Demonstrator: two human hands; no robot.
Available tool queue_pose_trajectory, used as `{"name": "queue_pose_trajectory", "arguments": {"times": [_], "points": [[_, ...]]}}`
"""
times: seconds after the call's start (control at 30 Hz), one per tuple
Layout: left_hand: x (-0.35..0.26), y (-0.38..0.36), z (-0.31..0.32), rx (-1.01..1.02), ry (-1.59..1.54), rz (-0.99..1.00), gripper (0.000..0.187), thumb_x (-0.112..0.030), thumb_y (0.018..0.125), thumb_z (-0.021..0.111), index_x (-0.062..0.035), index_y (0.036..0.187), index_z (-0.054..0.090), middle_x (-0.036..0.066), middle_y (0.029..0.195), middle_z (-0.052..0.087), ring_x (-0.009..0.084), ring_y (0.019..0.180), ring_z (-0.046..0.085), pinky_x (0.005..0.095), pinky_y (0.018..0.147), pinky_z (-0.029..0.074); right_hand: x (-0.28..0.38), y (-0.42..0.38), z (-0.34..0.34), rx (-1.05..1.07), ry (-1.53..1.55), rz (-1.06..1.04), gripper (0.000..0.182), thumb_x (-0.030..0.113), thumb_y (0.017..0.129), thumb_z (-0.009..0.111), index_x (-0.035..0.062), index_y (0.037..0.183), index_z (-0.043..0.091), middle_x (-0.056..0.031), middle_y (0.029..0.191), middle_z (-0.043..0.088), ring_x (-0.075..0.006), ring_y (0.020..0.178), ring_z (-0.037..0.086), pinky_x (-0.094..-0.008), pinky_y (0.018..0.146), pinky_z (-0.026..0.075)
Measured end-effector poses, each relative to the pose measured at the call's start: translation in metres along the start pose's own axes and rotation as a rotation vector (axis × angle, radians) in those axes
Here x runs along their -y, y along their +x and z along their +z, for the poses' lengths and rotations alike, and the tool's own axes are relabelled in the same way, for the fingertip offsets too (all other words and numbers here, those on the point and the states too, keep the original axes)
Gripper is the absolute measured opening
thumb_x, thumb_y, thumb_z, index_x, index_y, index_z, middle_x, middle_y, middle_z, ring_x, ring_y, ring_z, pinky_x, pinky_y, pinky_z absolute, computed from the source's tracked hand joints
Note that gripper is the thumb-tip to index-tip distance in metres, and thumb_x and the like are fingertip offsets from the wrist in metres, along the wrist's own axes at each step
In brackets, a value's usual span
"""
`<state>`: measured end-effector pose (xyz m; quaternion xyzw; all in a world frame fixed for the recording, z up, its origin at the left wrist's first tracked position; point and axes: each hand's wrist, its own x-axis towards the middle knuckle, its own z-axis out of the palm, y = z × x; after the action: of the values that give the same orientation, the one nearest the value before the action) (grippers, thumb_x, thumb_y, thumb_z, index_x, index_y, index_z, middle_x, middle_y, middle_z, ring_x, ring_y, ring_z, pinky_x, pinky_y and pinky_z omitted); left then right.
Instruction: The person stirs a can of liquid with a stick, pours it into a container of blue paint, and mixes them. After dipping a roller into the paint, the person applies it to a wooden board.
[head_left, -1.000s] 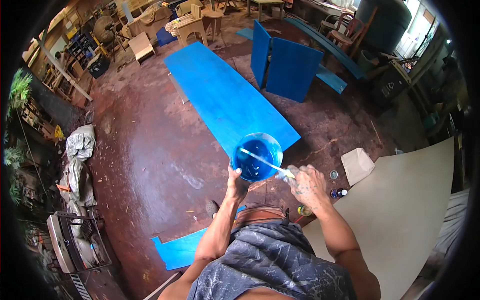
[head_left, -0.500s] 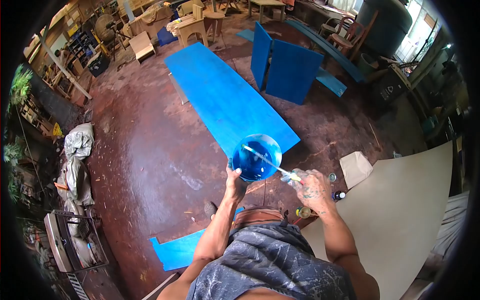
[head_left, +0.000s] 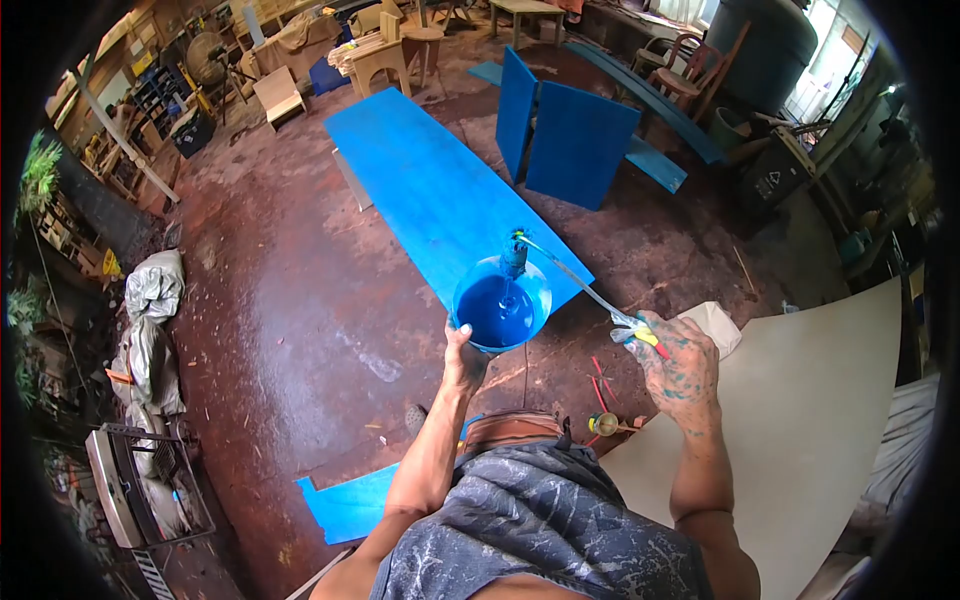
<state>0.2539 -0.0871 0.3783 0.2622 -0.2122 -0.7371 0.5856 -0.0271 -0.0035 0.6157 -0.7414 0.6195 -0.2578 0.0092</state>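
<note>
My left hand grips the rim of a round bucket from the near left side, thumb over the edge. Blue paint fills its lower part. Closed round a handle is my right hand, speckled with paint. It holds a paint roller whose blue-soaked head stands upright above the bucket's far rim, and paint runs down from it into the bucket. Beyond the bucket stretches a long blue board, its near end partly hidden by the bucket.
Two blue panels stand upright behind the board. A blue strip lies at my left foot, and a pale sheet covers the floor at right. Near my feet are a small open can and red-handled pliers or cutters.
The roller head has come up out of the paint and now drips above the bucket. My right hand has moved right. The bucket has shifted slightly left and nearer in view.
</note>
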Motion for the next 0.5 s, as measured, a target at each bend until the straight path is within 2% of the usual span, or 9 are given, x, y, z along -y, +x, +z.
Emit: {"name": "queue_pose_trajectory", "arguments": {"times": [0.2,0.5], "points": [[0.004,0.006,-0.001,-0.003,-0.011,0.027,0.102,-0.049,0.078,0.081,-0.0205,0.159,0.025,0.014,0.157,0.041,0.0397,0.139,0.05,0.0645,0.095,0.054,-0.001,-0.003,-0.009,-0.029,-0.029,-0.022,0.043,0.01,0.08,0.081,0.002,0.122,0.075,-0.0107,0.088,0.069,-0.0309,0.082,0.063,-0.0436,0.071,0.052],[0.008,0.007,0.001,-0.012,-0.013,0.023,0.104,-0.047,0.078,0.082,-0.02,0.159,0.025,0.016,0.157,0.04,0.0415,0.139,0.049,0.0671,0.097,0.053,-0.003,-0.006,-0.018,-0.057,-0.068,-0.06,0.044,0.01,0.08,0.082,0.0031,0.123,0.075,-0.0101,0.088,0.068,-0.0303,0.081,0.062,-0.0429,0.069,0.052]]}}
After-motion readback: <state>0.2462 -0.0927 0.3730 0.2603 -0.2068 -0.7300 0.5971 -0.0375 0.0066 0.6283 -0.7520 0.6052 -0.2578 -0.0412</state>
